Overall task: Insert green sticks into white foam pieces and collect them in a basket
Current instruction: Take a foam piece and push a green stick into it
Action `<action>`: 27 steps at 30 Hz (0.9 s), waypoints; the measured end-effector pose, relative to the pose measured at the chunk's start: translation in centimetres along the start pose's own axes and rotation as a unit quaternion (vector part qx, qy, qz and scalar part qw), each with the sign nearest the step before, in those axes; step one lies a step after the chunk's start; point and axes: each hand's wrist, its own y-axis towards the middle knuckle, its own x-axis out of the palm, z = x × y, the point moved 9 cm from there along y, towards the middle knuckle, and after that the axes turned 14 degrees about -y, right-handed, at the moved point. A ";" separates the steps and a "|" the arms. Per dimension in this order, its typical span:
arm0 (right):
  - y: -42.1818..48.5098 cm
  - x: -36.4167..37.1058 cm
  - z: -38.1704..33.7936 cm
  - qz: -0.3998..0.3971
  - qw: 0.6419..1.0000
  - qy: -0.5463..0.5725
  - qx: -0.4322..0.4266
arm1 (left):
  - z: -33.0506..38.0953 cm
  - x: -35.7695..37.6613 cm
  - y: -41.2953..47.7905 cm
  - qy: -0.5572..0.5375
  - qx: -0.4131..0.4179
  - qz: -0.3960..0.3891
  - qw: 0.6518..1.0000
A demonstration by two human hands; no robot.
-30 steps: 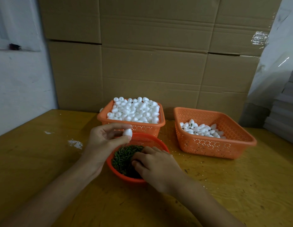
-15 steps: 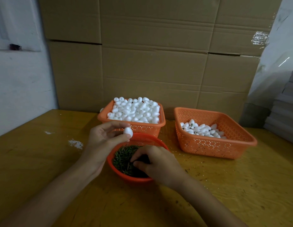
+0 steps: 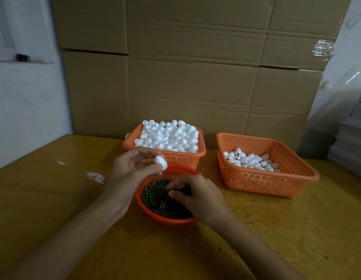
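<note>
Left hand (image 3: 133,170) is up just behind the round red basket (image 3: 165,220), thumb and fingertips pinching a white foam piece (image 3: 161,162). Right hand (image 3: 197,196) is down over the red basket's green sticks (image 3: 156,197), fingers curled; can't tell whether it has one. Behind the red basket, a heaped orange basket (image 3: 175,157); to its right on the bench (image 3: 54,199), the part-filled orange basket (image 3: 266,179).

Two baskets (image 3: 181,158) (image 3: 256,180), one bowl (image 3: 165,220), two hands (image 3: 131,170) (image 3: 199,195), perhaps a hundred foam pieces (image 3: 167,136)
</note>
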 end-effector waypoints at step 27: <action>-1.2 -1.6 0.3 0.146 0.965 0.215 0.030 | 0.0 0.6 -0.1 -0.023 -0.009 -0.018 1.000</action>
